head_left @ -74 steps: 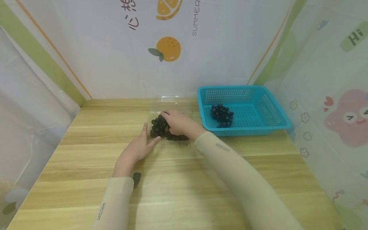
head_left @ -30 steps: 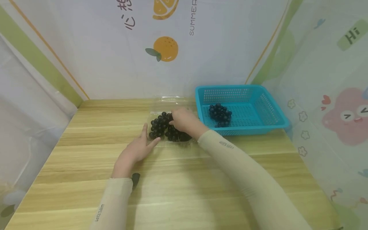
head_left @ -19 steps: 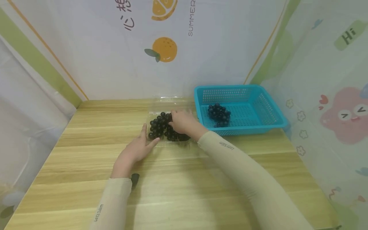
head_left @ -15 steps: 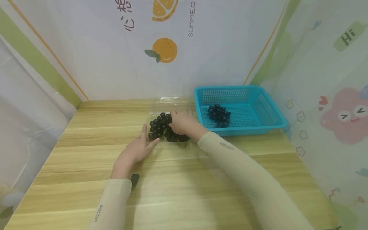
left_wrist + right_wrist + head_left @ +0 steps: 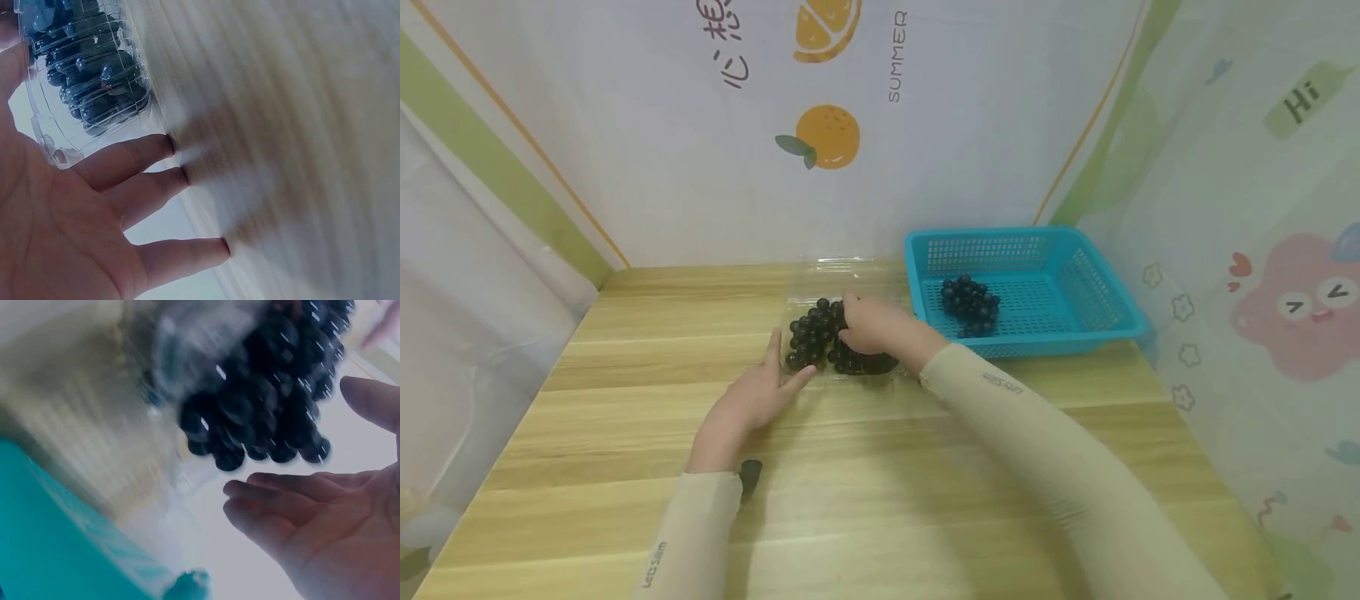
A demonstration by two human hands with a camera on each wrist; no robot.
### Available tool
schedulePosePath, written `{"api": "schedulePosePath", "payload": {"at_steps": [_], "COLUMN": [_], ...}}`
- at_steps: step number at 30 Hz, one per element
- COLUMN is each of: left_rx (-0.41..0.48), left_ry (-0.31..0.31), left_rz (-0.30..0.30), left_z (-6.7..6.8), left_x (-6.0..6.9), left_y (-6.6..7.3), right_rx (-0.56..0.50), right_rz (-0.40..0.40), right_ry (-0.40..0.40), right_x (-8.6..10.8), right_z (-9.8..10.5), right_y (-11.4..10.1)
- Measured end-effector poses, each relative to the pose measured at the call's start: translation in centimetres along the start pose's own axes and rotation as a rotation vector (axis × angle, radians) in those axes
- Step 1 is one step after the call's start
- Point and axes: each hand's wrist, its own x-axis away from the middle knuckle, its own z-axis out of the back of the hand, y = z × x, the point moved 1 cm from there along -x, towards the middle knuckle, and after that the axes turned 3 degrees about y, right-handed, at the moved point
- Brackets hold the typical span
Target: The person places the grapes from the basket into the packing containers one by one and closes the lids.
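In the head view, a clear plastic box (image 5: 844, 279) with its lid folded back holds bunches of dark grapes (image 5: 811, 335). My left hand (image 5: 752, 398) lies at the box's near left corner, thumb and fingers spread; the left wrist view shows the fingers straight, beside the box's wall. Over the right part of the box is my right hand (image 5: 883, 327), which hides some grapes. In the right wrist view its fingers (image 5: 269, 512) are extended below the grapes (image 5: 275, 394), with a gap between, and grip nothing. Another bunch of grapes (image 5: 972, 305) lies in the blue basket (image 5: 1037, 346).
The blue basket stands right of the box, close to the right forearm. A small black object (image 5: 750, 475) shows beside the left wrist. The wooden table (image 5: 850, 500) runs up to a printed white curtain (image 5: 970, 133) at the back and sides.
My right hand has shifted right from the left-hand grapes, uncovering more of them. Over the last half second it has barely moved. The left hand stays put; the view tilts slightly.
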Motion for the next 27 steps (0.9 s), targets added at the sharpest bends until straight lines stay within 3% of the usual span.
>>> {"api": "schedulePosePath", "payload": {"at_steps": [4,9,18,27], "left_rx": [0.002,0.001,-0.001,-0.005], "left_ry": [-0.001,0.004,-0.023,-0.043], "left_rz": [0.001,-0.001,0.009,-0.007], "left_z": [0.0,0.0,0.1,0.4], "left_x": [0.1,0.1,0.2,0.2], "left_y": [0.0,0.1,0.2,0.2], "right_rx": [-0.088,-0.123,-0.071,-0.04], "right_rz": [0.044,0.038,-0.025,-0.079], "right_ry": [0.017,0.023,0.009,0.006], "right_x": [0.5,1.2,3.8,4.7], "right_z": [1.9,4.8,9.5,10.7], "right_y": [0.7,2.2,5.9,11.1]}}
